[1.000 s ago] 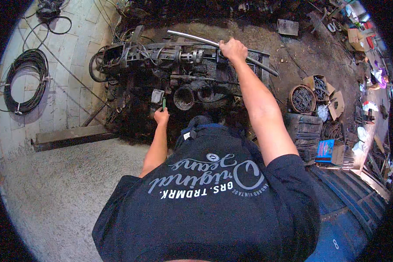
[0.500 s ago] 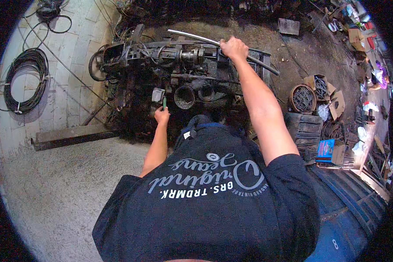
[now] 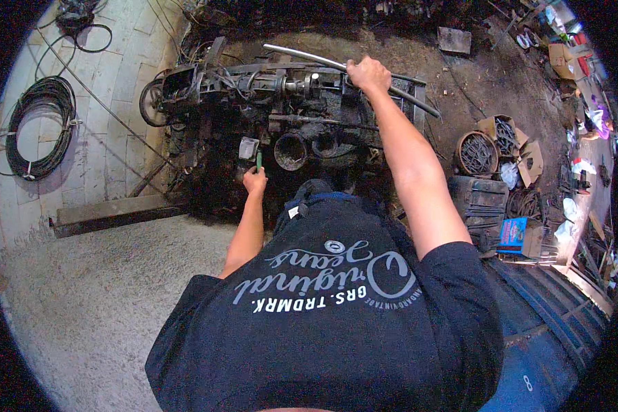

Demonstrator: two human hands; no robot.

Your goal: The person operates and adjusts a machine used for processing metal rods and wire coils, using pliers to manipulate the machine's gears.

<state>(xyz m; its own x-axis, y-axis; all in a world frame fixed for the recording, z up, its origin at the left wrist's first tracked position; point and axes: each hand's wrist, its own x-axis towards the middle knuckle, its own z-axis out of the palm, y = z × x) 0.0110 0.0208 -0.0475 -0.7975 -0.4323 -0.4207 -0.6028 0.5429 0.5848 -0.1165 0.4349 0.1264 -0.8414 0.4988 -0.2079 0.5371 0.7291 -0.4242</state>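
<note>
Both hands are gripping: the right hand (image 3: 369, 75) a metal bar (image 3: 307, 55) at upper centre, the left hand (image 3: 255, 181) a green handle (image 3: 259, 161) left of centre, near a dark machine (image 3: 254, 86). Pale, upside-down lettering (image 3: 323, 303) is crossing the black shirt (image 3: 323, 357); at right, a round basket (image 3: 459, 156) is holding dark metal pieces (image 3: 478, 152) above a printed blue box (image 3: 512, 233).

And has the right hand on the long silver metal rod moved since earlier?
No: against the grey rectangular slab, the right hand shows no clear shift.
</note>
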